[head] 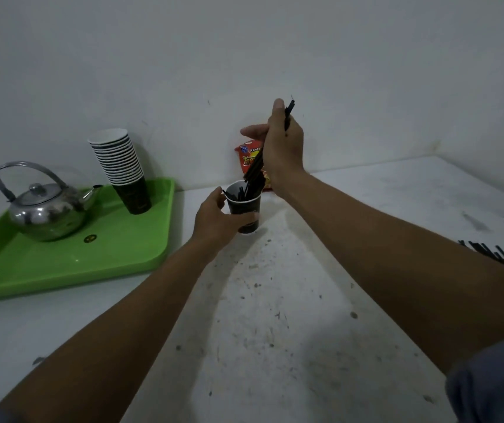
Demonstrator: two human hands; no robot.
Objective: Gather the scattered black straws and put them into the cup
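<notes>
A dark paper cup [242,206] stands upright on the white table, near the wall. My left hand [218,219] is wrapped around its side. My right hand [281,141] is above the cup, closed on a bundle of black straws [256,166] that slant down with their lower ends at the cup's mouth. Some straws stand inside the cup. More loose black straws [488,253] lie on the table at the far right, partly hidden behind my right forearm.
A green tray [98,257] at the left carries a metal kettle [46,209] and a stack of paper cups [122,169]. A red snack packet [249,158] leans against the wall behind the cup. The table's surface [290,300] is speckled with dirt.
</notes>
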